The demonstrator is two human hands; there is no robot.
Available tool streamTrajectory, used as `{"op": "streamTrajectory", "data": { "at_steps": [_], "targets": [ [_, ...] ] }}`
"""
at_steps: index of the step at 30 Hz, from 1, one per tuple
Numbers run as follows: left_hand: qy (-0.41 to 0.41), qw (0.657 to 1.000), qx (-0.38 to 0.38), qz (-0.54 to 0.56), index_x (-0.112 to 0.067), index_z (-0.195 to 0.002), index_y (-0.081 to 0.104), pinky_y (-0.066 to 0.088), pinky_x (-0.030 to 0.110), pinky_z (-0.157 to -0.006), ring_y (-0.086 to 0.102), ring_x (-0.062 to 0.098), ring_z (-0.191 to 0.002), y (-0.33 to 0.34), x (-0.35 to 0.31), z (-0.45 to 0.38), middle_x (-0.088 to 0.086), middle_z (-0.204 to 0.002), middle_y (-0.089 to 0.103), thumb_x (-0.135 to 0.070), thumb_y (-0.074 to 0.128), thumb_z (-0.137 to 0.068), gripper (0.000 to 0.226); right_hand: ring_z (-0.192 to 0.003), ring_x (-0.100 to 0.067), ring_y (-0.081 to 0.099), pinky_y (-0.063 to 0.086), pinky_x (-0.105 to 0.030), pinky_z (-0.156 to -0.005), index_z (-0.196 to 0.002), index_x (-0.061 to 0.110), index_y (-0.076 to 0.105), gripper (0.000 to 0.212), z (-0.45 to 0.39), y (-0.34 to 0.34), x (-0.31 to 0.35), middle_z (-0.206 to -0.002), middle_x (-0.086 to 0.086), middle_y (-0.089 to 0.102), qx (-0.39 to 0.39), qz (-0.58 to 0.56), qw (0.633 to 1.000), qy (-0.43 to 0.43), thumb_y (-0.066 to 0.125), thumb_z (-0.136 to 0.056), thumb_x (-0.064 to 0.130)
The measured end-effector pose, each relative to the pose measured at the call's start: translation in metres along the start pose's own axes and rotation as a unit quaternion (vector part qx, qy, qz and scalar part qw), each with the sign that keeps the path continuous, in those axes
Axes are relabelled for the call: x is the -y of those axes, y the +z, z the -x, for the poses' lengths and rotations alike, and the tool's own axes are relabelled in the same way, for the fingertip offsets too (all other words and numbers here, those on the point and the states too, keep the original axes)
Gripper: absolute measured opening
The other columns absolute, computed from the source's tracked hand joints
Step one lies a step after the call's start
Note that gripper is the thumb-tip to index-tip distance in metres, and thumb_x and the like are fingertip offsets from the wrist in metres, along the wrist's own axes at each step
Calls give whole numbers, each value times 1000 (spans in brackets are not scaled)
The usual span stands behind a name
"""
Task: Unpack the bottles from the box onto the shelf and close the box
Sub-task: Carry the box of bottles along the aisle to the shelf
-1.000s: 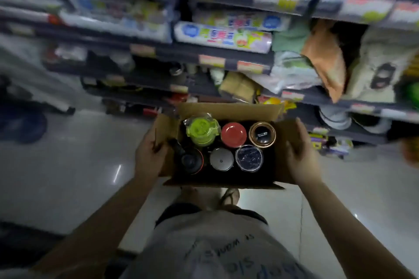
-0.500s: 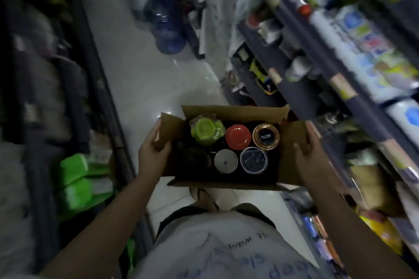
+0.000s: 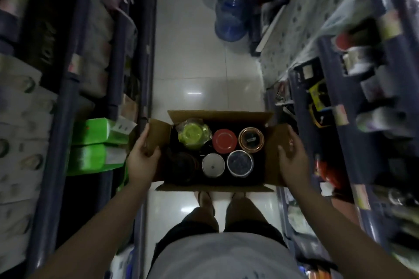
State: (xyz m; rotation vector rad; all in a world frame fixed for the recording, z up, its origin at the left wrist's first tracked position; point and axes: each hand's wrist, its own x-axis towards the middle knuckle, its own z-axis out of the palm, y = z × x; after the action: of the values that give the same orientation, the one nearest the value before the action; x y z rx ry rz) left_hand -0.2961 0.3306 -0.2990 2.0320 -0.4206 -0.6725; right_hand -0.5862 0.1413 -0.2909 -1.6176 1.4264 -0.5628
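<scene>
Both arms bare, extended fwd and down from lower frame corners, converging toward mid-frame. Elbows slightly bent, forearms angled inward.

L hand [image 3: 142, 161]: palm facing inward, thumb on top w/ tip hooked over the gripped edge, fingers wrapped round the outer side, mostly hidden. Wrist straight, in line w/ forearm.

R hand [image 3: 292, 158]: palm pressed flat against its side, fingers extended fwd along it, thumb spread inward. Wrist straight.

Hands at approx same height, well apart, mirror pose. Legs and feet visible below, between the forearms.
</scene>
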Motion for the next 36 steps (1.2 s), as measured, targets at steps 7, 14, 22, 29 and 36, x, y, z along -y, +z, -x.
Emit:
{"op": "streamTrajectory", "data": {
  "at_steps": [7, 14, 22, 29, 36],
  "targets": [
    [-55, 998, -13, -39, -33, -143, 42, 43, 27, -103, 54, 9, -119, 63, 82, -50, -7, -132, 54, 4, 59, -88, 68, -132, -19, 45, 35, -26, -106, -145, 16, 37, 58, -67, 66, -81, -145, -4, 47, 28, 38, 998, 34, 45, -93, -6],
    [-48, 996, -11, -77, -36, -144, 38, 46, 5, -85, 57, 12, -114, 158, 205, -121, -4, -131, 55, -2, 58, -91, 66, -127, 2, 40, 35, -23, -105, -144, 28, 34, 58, -127, 147, -220, -138, 13, 41, 26, 25, 997, 67, 45, -95, -1],
    [-37, 993, -11, -111, -43, -142, 36, 49, 37, -101, 61, 11, -113, 236, 329, -175, 4, -136, 58, -3, 58, -89, 70, -115, 7, 45, 41, -16, -96, -149, 29, 29, 58, -170, 217, -346, -129, 16, 45, 46, 38, 994, 92, 45, -98, 7],
    [-75, 993, -20, -88, -46, -140, 37, 57, 38, -89, 69, 13, -91, 269, 382, -184, 8, -109, 70, -6, 55, -86, 70, -109, 18, 40, 40, -9, -99, -149, 29, 27, 58, -184, 242, -401, -127, 25, 37, 50, 33, 993, 100, 46, -98, 9],
    [-62, 992, -14, -106, -48, -142, 32, 53, 42, -96, 61, 16, -114, 275, 418, -184, 4, -136, 56, -9, 53, -88, 70, -87, 41, 38, 33, 9, -79, -150, 19, 26, 58, -173, 249, -438, -111, 42, 33, 46, 24, 993, 108, 46, -97, 5]
  ]
}}
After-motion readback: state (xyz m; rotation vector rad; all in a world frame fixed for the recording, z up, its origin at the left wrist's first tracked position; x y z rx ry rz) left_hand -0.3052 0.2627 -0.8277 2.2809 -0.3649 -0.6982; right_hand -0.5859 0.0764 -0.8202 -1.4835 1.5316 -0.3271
